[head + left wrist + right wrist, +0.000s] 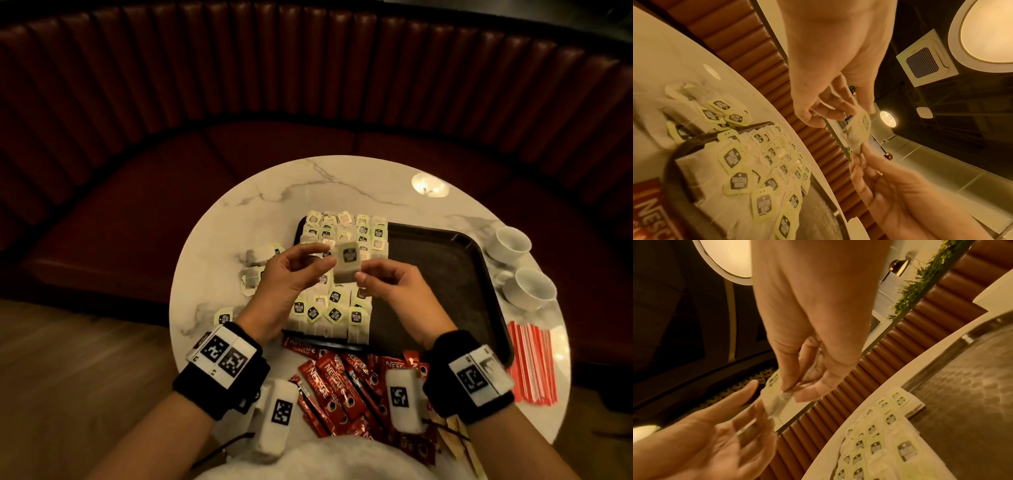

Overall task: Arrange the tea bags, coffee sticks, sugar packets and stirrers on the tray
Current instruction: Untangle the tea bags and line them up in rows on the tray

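A tea bag (346, 262) with a dark-printed tag is held up above the black tray (445, 274). My right hand (361, 277) pinches its lower right corner between thumb and fingers, as the right wrist view shows (793, 394). My left hand (323, 255) touches the bag's left edge with nearly straight fingers, its thumb a little apart. Rows of tea bags (342, 308) fill the tray's left part. Loose tea bags (257, 260) lie on the table left of the tray. Red coffee sticks (335, 380) are piled at the near edge, and red-and-white stirrers (531, 363) lie at the right.
The round marble table (308, 185) stands in front of a curved red bench. Two white cups (510, 243) (531, 287) sit on saucers right of the tray. Brown packets (459, 442) show partly under my right wrist. The tray's right half is bare.
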Demonstrator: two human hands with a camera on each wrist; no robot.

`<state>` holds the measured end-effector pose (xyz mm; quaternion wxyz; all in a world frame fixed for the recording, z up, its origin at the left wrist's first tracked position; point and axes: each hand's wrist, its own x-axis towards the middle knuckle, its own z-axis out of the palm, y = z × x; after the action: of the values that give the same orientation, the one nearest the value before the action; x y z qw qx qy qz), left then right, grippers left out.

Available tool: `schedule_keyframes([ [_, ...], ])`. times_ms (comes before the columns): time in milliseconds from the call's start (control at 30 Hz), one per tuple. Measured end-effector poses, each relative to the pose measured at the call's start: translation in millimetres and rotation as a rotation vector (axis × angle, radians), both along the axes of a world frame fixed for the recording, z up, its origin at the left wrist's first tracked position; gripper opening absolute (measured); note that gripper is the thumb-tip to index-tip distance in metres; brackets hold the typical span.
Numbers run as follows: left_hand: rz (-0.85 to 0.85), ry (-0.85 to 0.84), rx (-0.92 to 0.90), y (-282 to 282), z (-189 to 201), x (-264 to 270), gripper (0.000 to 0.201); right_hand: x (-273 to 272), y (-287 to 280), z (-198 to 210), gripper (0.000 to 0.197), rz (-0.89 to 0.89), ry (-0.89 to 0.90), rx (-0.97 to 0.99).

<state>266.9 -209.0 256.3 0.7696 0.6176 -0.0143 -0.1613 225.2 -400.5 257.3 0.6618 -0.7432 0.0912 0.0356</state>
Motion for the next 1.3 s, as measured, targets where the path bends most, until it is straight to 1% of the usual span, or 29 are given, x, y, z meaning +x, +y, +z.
schedule_keyframes([
  [67, 0.016, 0.043, 0.014, 9, -5, 1, 0.044, 18, -19, -17, 0.02, -0.115, 0.039, 0.056],
  [100, 0.036, 0.07, 0.022, 15, -9, 2, 0.042, 28, -30, -27, 0.021, -0.181, 0.068, 0.059],
  [167, 0.073, 0.122, 0.041, 28, -17, 2, 0.031, 49, -51, -44, 0.024, -0.285, 0.141, -0.004],
  [267, 0.135, 0.148, 0.128, 47, -29, 0, 0.015, 76, -75, -66, 0.024, -0.352, 0.251, -0.111],
  [400, 0.17, 0.141, 0.275, 73, -47, -6, 0.01, 102, -92, -92, 0.019, -0.322, 0.427, -0.255],
  [533, 0.184, 0.121, 0.449, 93, -61, -10, 0.011, 114, -92, -109, 0.022, -0.283, 0.486, -0.353],
  [633, 0.199, 0.09, 0.61, 108, -72, -7, 0.01, 112, -90, -102, 0.028, -0.288, 0.491, -0.406],
  [733, 0.227, 0.079, 0.787, 121, -87, 2, 0.009, 106, -82, -79, 0.035, -0.275, 0.407, -0.582],
  [800, 0.22, 0.101, 0.948, 126, -95, 11, 0.019, 100, -63, -57, 0.036, -0.213, 0.285, -0.667],
  [867, 0.146, 0.132, 1.107, 127, -100, 15, 0.038, 95, -36, -38, 0.033, -0.097, 0.172, -0.657],
  [900, 0.103, 0.135, 1.165, 126, -102, 16, 0.047, 94, -21, -32, 0.031, -0.023, 0.126, -0.636],
  [933, 0.071, 0.129, 1.203, 124, -103, 17, 0.052, 95, -5, -29, 0.03, 0.051, 0.085, -0.613],
  [1033, 0.046, 0.115, 1.24, 119, -105, 17, 0.05, 107, 42, -27, 0.028, 0.242, 0.009, -0.587],
  [1100, 0.043, 0.125, 1.247, 120, -108, 17, 0.05, 120, 70, -32, 0.032, 0.326, 0.014, -0.625],
  [1200, 0.067, 0.153, 1.217, 122, -107, 16, 0.052, 142, 104, -44, 0.047, 0.382, 0.105, -0.701],
  [1300, 0.077, 0.173, 1.215, 126, -106, 13, 0.047, 160, 125, -57, 0.065, 0.469, 0.222, -0.941],
])
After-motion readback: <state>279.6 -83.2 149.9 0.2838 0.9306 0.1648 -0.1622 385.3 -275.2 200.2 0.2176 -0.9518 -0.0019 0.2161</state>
